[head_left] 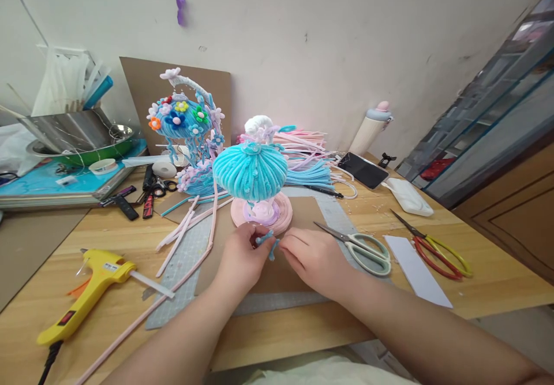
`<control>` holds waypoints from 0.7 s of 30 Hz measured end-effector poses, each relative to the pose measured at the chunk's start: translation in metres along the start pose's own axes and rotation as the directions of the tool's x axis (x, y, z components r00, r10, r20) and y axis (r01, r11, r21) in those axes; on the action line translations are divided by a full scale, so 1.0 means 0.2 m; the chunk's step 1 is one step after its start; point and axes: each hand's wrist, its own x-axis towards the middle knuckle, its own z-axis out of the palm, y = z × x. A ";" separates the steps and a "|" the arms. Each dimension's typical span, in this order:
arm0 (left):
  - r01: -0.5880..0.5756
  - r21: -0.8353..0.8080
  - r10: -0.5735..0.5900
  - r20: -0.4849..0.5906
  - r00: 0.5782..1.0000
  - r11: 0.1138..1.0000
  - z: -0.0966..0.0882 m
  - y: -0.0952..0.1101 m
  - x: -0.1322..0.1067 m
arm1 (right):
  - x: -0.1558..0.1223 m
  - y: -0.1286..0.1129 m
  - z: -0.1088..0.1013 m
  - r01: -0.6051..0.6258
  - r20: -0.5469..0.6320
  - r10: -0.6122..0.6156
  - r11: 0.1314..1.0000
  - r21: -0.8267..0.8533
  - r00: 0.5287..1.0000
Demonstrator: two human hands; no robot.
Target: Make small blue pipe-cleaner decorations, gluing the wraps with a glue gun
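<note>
Head view: both hands [242, 258] [318, 261] at small blue fuzzy piece [265, 238]

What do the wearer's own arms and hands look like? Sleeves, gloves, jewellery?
Left hand and right hand: no gloves; no rings, watches or bracelets on the parts that show. Forearms bare as far as the frame reaches, no sleeves in view. Pale cloth at the bottom edge, possibly clothing.
</note>
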 end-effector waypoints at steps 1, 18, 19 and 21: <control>-0.059 0.089 0.057 0.017 0.998 0.994 -0.01 0.00 0.00 | 0.00 0.00 -0.01 0.023 0.008 -0.023 0.999 -0.025 1.000; 0.110 -0.267 0.027 0.463 0.886 0.957 -0.04 0.07 0.00 | 0.05 0.08 -0.03 -0.562 0.551 0.179 0.014 0.827 0.815; 0.106 -0.259 0.020 0.441 0.897 0.960 -0.04 0.07 0.00 | 0.06 0.08 -0.02 -0.555 0.544 0.197 0.003 0.832 0.816; 0.123 -0.249 -0.004 0.429 0.903 0.961 -0.03 0.06 0.00 | 0.06 0.07 0.00 -0.548 0.544 0.206 -0.042 0.835 0.813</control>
